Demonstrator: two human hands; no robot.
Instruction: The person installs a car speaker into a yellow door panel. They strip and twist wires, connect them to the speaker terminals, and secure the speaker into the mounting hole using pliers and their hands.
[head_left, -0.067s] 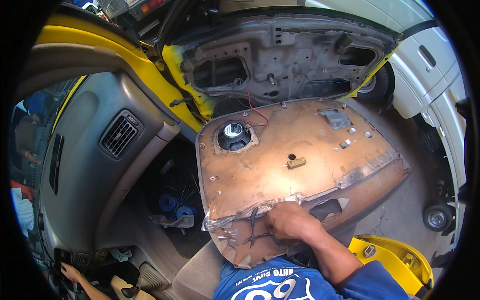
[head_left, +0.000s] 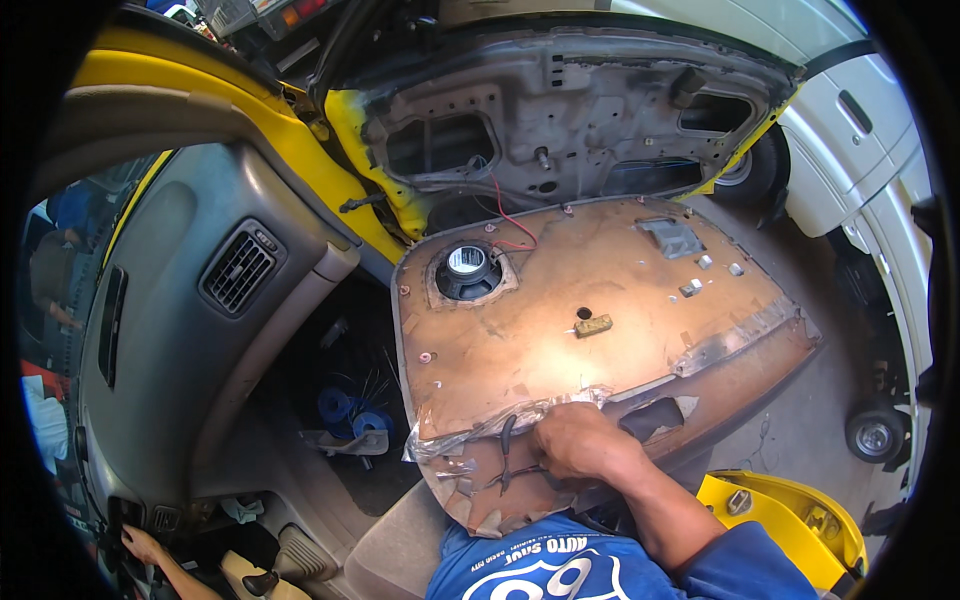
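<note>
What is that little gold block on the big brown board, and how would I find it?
Start at the wide brown door panel lying flat in the middle, under the grey door. Near its centre, right of the round black speaker, a small brass-coloured block sits beside a dark hole. It is the only gold piece; the clips farther right are grey.

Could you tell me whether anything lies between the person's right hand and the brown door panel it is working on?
Nothing visible does: the right hand rests directly on the lower edge of the door panel, on the clear plastic film and dark wires there.
</note>
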